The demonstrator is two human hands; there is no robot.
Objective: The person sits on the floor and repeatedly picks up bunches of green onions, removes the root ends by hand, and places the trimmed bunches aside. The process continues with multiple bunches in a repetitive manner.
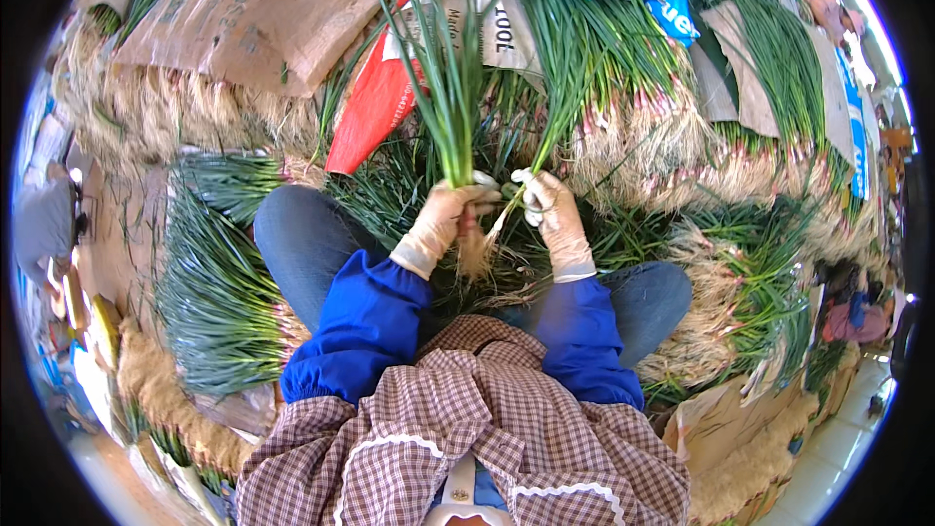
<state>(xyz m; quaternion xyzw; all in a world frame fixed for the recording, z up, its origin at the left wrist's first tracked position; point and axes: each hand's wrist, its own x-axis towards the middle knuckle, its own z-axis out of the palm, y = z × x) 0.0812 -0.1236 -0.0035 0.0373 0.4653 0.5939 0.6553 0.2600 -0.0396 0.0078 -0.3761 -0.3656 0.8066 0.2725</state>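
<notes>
My left hand (442, 218), in a pale thin glove, grips an upright bunch of scallions (454, 139) near the base. Reddish bulbs and matted roots hang below those fingers, while long green leaves fan out above. Between the fingers of my right hand (554, 208), gloved alike, is a thinner lot of scallion stalks (546, 145). Its pale bulb end points down toward the bunch's roots; whether the two touch I cannot tell. Loose green leaves (380, 193) and root scraps lie in front of my crossed legs.
Rows of scallions (643, 102) stand ahead, partly under a brown paper sheet (256, 14) and a red-and-white printed sack (380, 98). Scallion piles lie at my left (219, 292) and right (701, 307). Other people sit at the far left (47, 226) and far right (858, 318).
</notes>
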